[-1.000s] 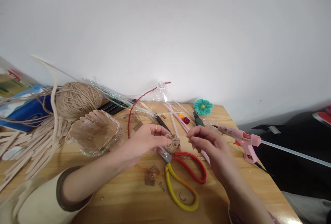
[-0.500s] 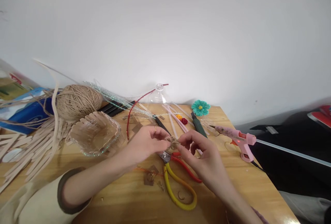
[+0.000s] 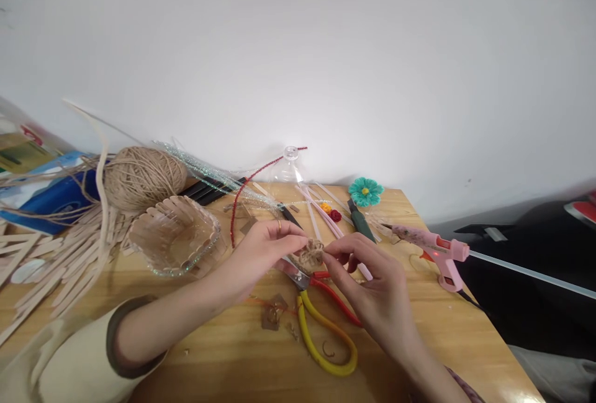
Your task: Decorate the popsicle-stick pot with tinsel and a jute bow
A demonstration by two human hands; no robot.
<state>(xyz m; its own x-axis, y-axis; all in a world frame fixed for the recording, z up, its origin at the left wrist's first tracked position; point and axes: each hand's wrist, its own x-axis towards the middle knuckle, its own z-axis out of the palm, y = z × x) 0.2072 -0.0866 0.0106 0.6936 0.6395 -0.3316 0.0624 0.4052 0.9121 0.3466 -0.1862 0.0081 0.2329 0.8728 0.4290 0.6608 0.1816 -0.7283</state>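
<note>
Between my two hands is a small looped twine flower, tan like the big ball of twine. My left hand pinches its left edge between thumb and fingers. From the other side, my right hand pinches its right edge. Just beneath lie scissors with yellow and red handles, their blades partly hidden by my left hand. A brown scrap with orange thread lies on the table left of the scissors. The craft-stick bowl, with a glittery band, stands left of my left hand.
Loose craft sticks and a twine ball cover the left side. A clear bottle top and a teal flower stand by the wall. A pink glue gun, its light glowing red, rests at the table's right edge.
The twine flower has turned and shows more of its loops. My fingers have shifted out to its edges. The whole view has moved slightly.
</note>
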